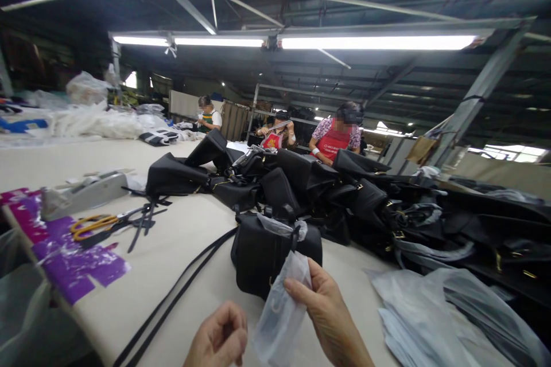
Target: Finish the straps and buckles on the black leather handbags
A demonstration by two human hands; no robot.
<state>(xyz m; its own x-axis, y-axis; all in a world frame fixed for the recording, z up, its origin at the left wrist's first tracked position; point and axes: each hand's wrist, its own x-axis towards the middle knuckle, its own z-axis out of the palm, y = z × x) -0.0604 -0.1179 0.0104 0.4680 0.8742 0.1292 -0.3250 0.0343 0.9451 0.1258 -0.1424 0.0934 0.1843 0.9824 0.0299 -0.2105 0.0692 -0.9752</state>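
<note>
My right hand (pixel 327 315) pinches the top of a clear plastic bag (pixel 279 315) between thumb and fingers, and the bag hangs down at the bottom of the view. My left hand (pixel 219 335) is beside the bag with its fingers closed, and I see nothing held in them. Just beyond both hands, a black leather handbag (pixel 275 255) stands on the cream table (pixel 193 252) with a piece of clear plastic over its top. A long black strap (pixel 172 298) runs from the handbag towards the lower left.
A heap of black handbags (pixel 327 189) runs across the table. Folded plastic bags (pixel 430 315) lie at lower right. Yellow-handled scissors (pixel 94 226), a grey dispenser (pixel 84 195) and purple sheets (pixel 69 246) are at left. Several co-workers (pixel 333 137) sit beyond.
</note>
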